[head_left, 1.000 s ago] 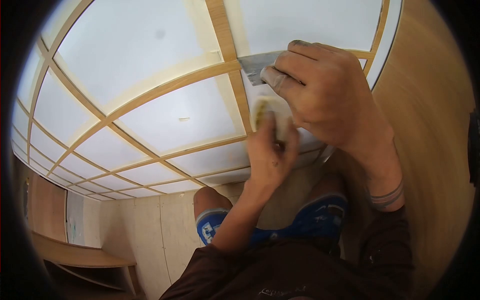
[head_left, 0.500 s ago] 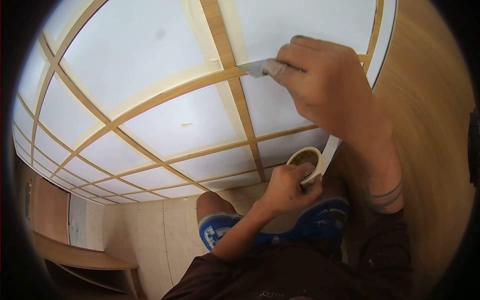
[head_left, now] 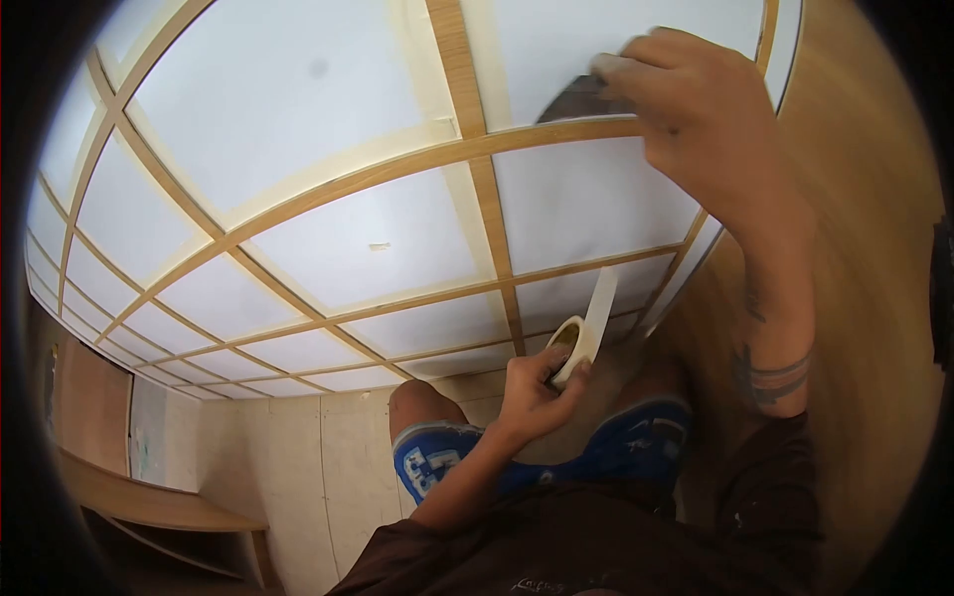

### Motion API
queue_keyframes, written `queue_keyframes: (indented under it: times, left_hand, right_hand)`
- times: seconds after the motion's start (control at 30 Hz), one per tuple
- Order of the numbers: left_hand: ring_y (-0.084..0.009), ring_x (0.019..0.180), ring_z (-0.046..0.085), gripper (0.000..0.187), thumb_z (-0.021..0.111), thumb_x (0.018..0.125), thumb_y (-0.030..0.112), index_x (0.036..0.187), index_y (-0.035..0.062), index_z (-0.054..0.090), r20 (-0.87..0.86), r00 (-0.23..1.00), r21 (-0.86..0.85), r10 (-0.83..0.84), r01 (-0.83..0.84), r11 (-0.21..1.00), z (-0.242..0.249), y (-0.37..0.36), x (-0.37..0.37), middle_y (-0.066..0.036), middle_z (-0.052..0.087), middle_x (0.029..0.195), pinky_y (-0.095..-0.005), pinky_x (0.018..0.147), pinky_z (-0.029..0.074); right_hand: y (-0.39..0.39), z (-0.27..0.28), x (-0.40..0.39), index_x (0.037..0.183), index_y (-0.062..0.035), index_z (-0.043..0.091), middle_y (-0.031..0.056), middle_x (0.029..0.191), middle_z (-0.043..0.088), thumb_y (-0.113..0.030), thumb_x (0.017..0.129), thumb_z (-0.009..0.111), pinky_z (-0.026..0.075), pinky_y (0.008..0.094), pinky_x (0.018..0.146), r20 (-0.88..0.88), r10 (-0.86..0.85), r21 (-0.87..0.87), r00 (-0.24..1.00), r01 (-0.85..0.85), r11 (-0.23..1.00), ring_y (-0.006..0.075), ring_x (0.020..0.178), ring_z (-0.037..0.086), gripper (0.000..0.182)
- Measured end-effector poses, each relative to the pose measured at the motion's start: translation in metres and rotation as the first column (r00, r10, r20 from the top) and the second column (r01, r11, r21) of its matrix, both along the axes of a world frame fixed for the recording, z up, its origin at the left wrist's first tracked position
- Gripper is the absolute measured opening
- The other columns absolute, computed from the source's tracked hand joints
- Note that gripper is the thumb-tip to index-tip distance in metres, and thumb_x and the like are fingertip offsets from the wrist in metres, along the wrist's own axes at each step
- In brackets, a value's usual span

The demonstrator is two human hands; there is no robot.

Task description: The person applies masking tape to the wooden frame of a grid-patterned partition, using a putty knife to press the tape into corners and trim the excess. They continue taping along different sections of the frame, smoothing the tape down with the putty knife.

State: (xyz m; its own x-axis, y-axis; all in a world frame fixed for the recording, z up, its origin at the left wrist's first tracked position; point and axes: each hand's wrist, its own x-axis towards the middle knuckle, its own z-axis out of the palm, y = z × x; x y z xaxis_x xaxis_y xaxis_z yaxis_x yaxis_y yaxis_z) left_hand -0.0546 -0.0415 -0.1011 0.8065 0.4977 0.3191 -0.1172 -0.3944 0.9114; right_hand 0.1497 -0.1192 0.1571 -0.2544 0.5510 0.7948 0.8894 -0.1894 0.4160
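Observation:
My left hand (head_left: 538,393) is closed around a roll of masking tape (head_left: 573,350), thumb inside its ring. A loose strip of tape (head_left: 600,302) sticks up from the roll. Higher up, my right hand (head_left: 708,114) grips a thin, dark putty knife (head_left: 574,102); its handle is hidden by the fingers. The blade lies against a white panel (head_left: 556,45), just above a horizontal wooden strip (head_left: 566,131) of the lattice. Pale masking tape (head_left: 417,70) borders several of the panels along the wood.
A wood-grain surface (head_left: 865,199) rises close on the right. At lower left stands a wooden shelf (head_left: 169,502) over a pale board floor (head_left: 288,447). My knees (head_left: 427,407) are near the bottom of the lattice. A small tape scrap (head_left: 380,246) sits on one panel.
My right hand has moved up and right with the putty knife, from the lattice crossing to the panel's lower edge. My left hand has shifted left and down, turning the tape roll.

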Motion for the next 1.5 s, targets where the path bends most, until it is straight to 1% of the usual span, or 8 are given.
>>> queue_keyframes:
  times: [0.23,0.5,0.53,0.7,0.8,1.33,1.43,1.5]
  left_hand:
    - [-0.0104,0.067,0.066,0.017,0.071,0.103,0.014,0.098,-0.0021,0.074,0.008,0.997,-0.246,0.073,-0.069,0.967,-0.025,-0.004,-0.023,-0.012,0.067,0.071,-0.032,0.062,0.052]
    - [-0.0304,0.074,0.068,0.011,0.072,0.096,0.0,0.106,-0.0019,0.068,0.233,0.972,0.092,-0.003,-0.019,0.996,-0.013,0.006,-0.039,-0.014,0.071,0.09,-0.0352,0.073,0.052]
    - [-0.0304,0.074,0.068,0.011,0.072,0.096,0.0,0.106,-0.0019,0.068,0.23,0.973,0.096,-0.006,-0.016,0.995,-0.012,0.007,-0.039,-0.014,0.071,0.09,-0.0352,0.073,0.052]
    - [-0.0208,0.085,0.069,0.02,0.063,0.103,0.0,0.12,-0.0089,0.068,0.229,0.971,0.17,-0.064,0.025,0.985,-0.01,0.007,-0.035,-0.014,0.074,0.1,-0.0325,0.077,0.057]
    - [-0.025,0.092,0.07,0.02,0.064,0.101,-0.002,0.119,-0.007,0.07,0.244,0.965,0.242,-0.098,0.037,0.97,-0.011,0.005,-0.025,-0.016,0.073,0.103,-0.035,0.082,0.057]
    - [-0.0404,0.118,0.071,0.044,0.091,0.081,0.001,0.121,0.0007,0.073,-0.058,0.985,0.571,-0.161,0.165,0.804,0.05,0.009,-0.008,-0.019,0.072,0.122,-0.0476,0.106,0.058]
    - [-0.0336,0.12,0.071,0.045,0.09,0.087,0.006,0.128,0.0016,0.073,-0.036,0.991,0.532,-0.13,0.13,0.837,0.064,0.024,0.005,-0.018,0.073,0.127,-0.0445,0.108,0.056]
    - [-0.0274,0.121,0.071,0.043,0.08,0.101,0.016,0.138,-0.0031,0.069,0.141,0.989,-0.018,0.053,-0.051,0.999,0.07,0.017,0.027,-0.015,0.074,0.134,-0.0446,0.113,0.052]
  right_hand:
    - [-0.06,-0.045,-0.006,0.109,0.002,0.074,0.0085,0.098,0.074,0.014,0.098,0.062,0.056,0.0302,0.079,-0.387,0.312,0.353,0.867,-0.173,0.919,0.0181,0.094,0.071,0.021]
    - [-0.1,-0.173,-0.023,0.11,0.0029,0.072,0.0085,0.098,0.067,-0.013,0.105,0.064,0.048,0.0271,0.082,-0.899,0.401,0.388,0.178,-0.103,0.916,0.0147,0.094,0.063,0.019]
    - [-0.1,-0.188,-0.022,0.11,0.0029,0.072,0.0085,0.098,0.067,-0.013,0.105,0.064,0.048,0.0271,0.082,-0.898,0.403,0.391,0.176,-0.1,0.915,0.0147,0.094,0.063,0.019]
    - [-0.1,-0.25,-0.029,0.115,0.0067,0.073,0.0045,0.09,0.068,-0.027,0.109,0.057,0.036,0.0241,0.064,-0.746,0.416,0.585,-0.52,-0.214,0.782,0.0082,0.068,0.049,0.038]
    - [-0.09,-0.249,-0.059,0.12,0.0069,0.073,0.0038,0.088,0.071,-0.024,0.108,0.063,0.04,0.025,0.061,-0.849,0.205,0.36,-0.487,-0.248,0.9,0.0073,0.063,0.051,0.035]
    - [-0.101,-0.249,-0.082,0.11,0.0018,0.077,0.0082,0.087,0.065,-0.007,0.089,0.083,0.044,0.0284,0.059,-0.964,0.266,0.261,-0.006,-0.202,0.944,0.0108,0.067,0.056,0.023]
    - [-0.107,-0.247,-0.069,0.102,0.0024,0.075,0.0081,0.083,0.061,-0.005,0.088,0.084,0.04,0.0306,0.058,-0.948,0.317,0.318,-0.037,-0.174,0.932,0.0112,0.065,0.052,0.018]
    - [-0.11,-0.253,-0.059,0.097,0.0033,0.074,0.0072,0.08,0.058,-0.004,0.087,0.084,0.038,0.0314,0.057,-0.947,0.316,0.32,-0.06,-0.255,0.912,0.0116,0.064,0.049,0.016]
